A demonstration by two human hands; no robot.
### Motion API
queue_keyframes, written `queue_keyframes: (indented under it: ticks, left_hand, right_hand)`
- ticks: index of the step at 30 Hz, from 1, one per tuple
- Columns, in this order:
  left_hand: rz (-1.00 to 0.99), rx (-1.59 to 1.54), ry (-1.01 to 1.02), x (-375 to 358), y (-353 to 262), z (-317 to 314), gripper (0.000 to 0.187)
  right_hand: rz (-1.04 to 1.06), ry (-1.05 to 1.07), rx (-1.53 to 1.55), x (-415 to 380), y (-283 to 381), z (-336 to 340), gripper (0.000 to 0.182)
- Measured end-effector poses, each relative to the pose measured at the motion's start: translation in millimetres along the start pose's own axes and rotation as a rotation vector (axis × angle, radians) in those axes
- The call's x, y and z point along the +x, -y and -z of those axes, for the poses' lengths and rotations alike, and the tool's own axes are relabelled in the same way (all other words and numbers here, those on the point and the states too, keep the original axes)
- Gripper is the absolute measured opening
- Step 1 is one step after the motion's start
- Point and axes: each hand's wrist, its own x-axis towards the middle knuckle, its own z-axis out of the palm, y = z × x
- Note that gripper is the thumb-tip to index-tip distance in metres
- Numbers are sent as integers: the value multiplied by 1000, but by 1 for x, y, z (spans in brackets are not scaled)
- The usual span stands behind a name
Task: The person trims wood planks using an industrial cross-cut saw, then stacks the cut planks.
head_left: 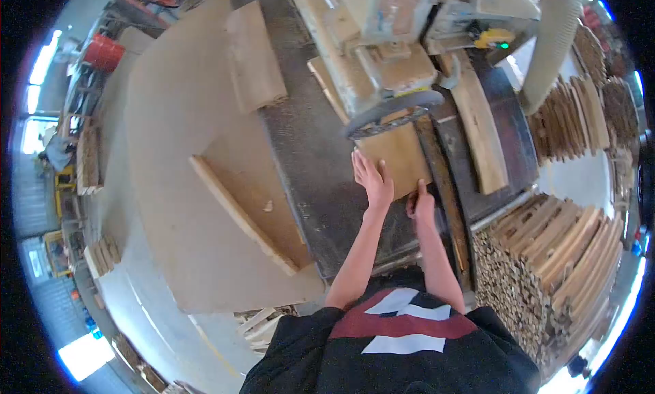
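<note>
A flat wooden board [399, 158] lies on the dark machine table [321, 182], its far end under the machine's handwheel and head. My left hand [374, 179] rests along the board's left edge with the fingers stretched out and the thumb apart. At the near right corner of the board, my right hand [421, 203] has its thumb on top and its fingers curled at the edge, gripping it. The black handwheel [394, 115] of the woodworking machine [396, 66] sits just beyond my hands. Any blade or cutter is hidden under the head.
A long wood strip [477, 128] lies on the table's right side, beside a hose [552, 46]. Stacked wood strips [539, 257] stand at the right. On the left, a large brown panel [184, 189] carries a narrow plank [242, 213] and a wide board [252, 60].
</note>
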Motion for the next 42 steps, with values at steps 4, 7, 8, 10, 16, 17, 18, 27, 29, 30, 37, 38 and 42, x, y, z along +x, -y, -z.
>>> queue_keyframes:
  ticks: [4, 7, 8, 10, 16, 17, 18, 27, 29, 30, 37, 38, 42]
  left_hand:
    - [-152, -41, -467, 116, 51, 55, 46]
    - [187, 293, -487, 256, 84, 108, 63]
    - [181, 340, -481, 300, 89, 115, 65]
    - [184, 368, -476, 363, 106, 126, 67]
    - [16, 527, -188, 355, 122, 91, 77]
    - [123, 675, -428, 348, 117, 88, 83]
    - [237, 812, -671, 344, 110, 84, 89]
    - [176, 517, -292, 327, 123, 147, 82]
    - [97, 623, -411, 282, 107, 142, 74]
    - [18, 732, -578, 258, 108, 130, 72]
    - [53, 467, -496, 47, 57, 114, 48]
    - [59, 496, -485, 10, 54, 113, 48]
    - [-68, 409, -490, -126, 30, 106, 42]
  right_hand:
    - [75, 58, 7, 27, 17, -21, 58]
    - [263, -8, 34, 28, 36, -59, 62]
    - [225, -63, -34, 24, 46, -68, 65]
    - [114, -44, -98, 28, 55, -62, 75]
    - [41, 66, -254, 37, 54, -45, 77]
    - [113, 109, -283, 36, 50, -45, 75]
    - [133, 115, -270, 33, 47, -46, 70]
    - [526, 152, -325, 7, 22, -38, 43]
    - [611, 118, -364, 6, 18, -44, 42]
    - [600, 164, -376, 7, 17, -41, 41]
    - [422, 467, -337, -4, -4, 19, 39]
    - [436, 467, -375, -16, -17, 36, 41]
    - [303, 484, -458, -54, -78, 113, 43]
